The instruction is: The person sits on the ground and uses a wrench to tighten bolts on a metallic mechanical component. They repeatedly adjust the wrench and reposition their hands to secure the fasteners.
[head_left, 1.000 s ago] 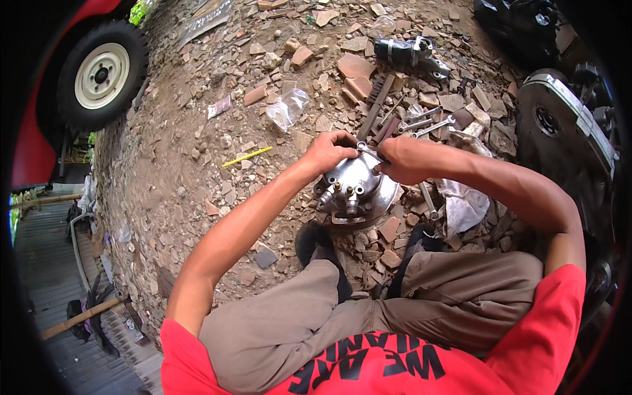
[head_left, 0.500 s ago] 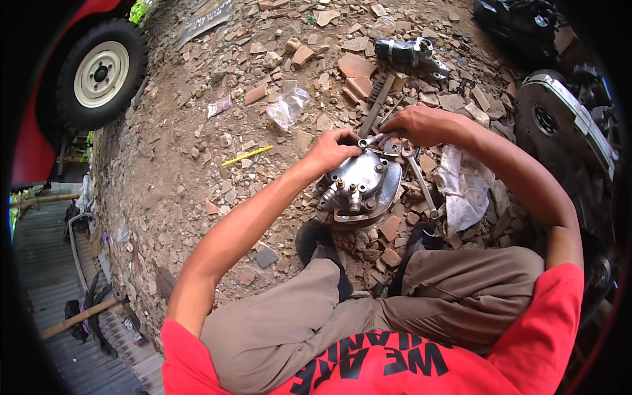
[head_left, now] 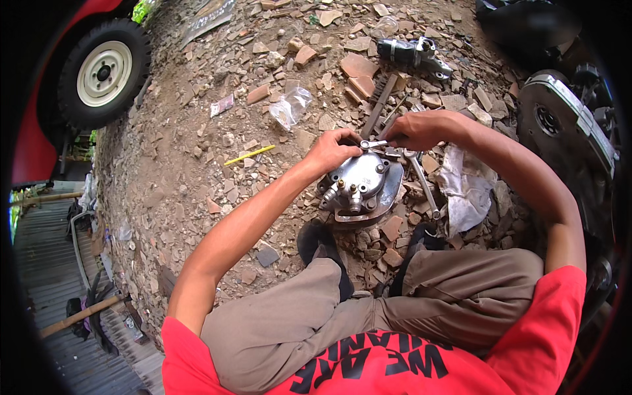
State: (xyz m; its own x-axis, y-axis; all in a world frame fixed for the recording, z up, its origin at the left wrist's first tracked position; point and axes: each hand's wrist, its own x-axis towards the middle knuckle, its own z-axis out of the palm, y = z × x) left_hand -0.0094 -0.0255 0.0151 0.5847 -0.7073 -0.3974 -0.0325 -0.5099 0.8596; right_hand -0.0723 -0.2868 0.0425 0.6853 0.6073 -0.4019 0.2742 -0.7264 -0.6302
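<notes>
A rounded metal housing [head_left: 359, 172] sits on broken-tile rubble [head_left: 393, 228] just beyond a person's shoes [head_left: 316, 243], a short wrench [head_left: 377, 143] set at its far edge. The right hand [head_left: 417, 128] curls closed around the wrench's outer end; the left hand [head_left: 334, 151] bends over the ring end, though whether it pinches metal is hard to tell. Loose rubble could let the housing rock under a pull; a poorly seated ring could slip, rounding the bolt.
</notes>
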